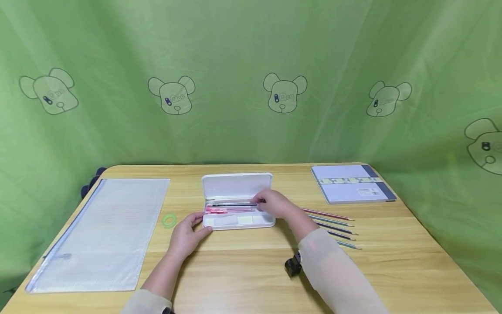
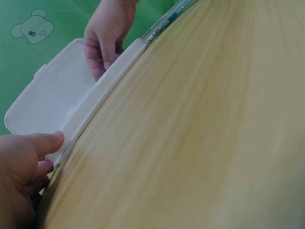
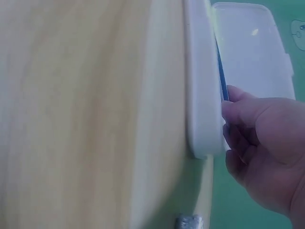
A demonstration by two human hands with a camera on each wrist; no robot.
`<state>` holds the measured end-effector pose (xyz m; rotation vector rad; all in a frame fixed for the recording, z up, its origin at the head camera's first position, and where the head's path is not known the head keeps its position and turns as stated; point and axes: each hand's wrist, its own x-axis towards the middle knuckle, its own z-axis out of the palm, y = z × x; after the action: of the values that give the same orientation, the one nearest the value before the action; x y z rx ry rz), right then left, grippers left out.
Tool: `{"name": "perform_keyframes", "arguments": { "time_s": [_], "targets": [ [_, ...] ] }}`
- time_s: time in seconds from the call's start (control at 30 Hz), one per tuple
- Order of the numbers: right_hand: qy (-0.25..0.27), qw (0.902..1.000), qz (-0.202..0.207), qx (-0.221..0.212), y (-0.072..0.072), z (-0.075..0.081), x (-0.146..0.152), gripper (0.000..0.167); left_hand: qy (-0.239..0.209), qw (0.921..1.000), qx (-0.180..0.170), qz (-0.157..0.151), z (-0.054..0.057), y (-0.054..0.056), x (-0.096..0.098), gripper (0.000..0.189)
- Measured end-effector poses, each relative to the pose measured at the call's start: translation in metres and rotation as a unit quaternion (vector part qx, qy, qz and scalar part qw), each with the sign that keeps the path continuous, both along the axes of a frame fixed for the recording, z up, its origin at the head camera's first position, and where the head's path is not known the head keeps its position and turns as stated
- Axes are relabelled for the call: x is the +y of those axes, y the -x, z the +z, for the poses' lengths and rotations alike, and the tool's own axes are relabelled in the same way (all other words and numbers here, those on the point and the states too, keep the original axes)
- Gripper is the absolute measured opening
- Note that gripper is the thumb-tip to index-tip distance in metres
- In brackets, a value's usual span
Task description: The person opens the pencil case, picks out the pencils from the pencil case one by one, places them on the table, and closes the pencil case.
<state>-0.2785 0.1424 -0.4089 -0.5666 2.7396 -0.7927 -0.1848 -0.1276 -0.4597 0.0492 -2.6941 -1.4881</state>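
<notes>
A white pencil case [image 1: 262, 221] stands at the middle of the table, its lid [image 1: 237, 186] raised at the back. At the case's left end my left hand [image 1: 185, 237] grips the front corner, thumb on the rim and fingers around the side. My right hand [image 1: 274, 204] reaches into the right part of the case, thumb and fingertips pinching a dark blue pencil [image 3: 222, 74]. Beside that pencil lies a pink pen [image 1: 216, 210]. Small white pieces [image 1: 245, 220] sit in the front of the case. My right fingers partly hide the pencil's end.
Right of the case, several sharpened pencils [image 1: 341, 228] lie side by side, partly behind my right arm. A notebook [image 1: 345, 192] lies at the back right. A green ring [image 1: 169, 220] and a clear zip pouch [image 1: 106, 235] lie left. A green curtain [image 1: 235, 135] hangs behind the table.
</notes>
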Motion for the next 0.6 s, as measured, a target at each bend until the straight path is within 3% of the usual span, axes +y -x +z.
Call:
{"name": "perform_keyframes", "arguments": {
  "time_s": [0.27, 0.6],
  "targets": [
    [0.068, 0.997, 0.001, -0.037, -0.004, 0.01, 0.016, 0.024, -0.001, 1.0, -0.001, -0.002, 0.0, 0.0, -0.001, 0.051],
    [0.102, 0.9929, 0.004, -0.062, -0.012, 0.014, 0.051, 0.026, 0.001, 1.0, -0.003, -0.003, 0.002, 0.0, 0.0, 0.051]
  ]
}}
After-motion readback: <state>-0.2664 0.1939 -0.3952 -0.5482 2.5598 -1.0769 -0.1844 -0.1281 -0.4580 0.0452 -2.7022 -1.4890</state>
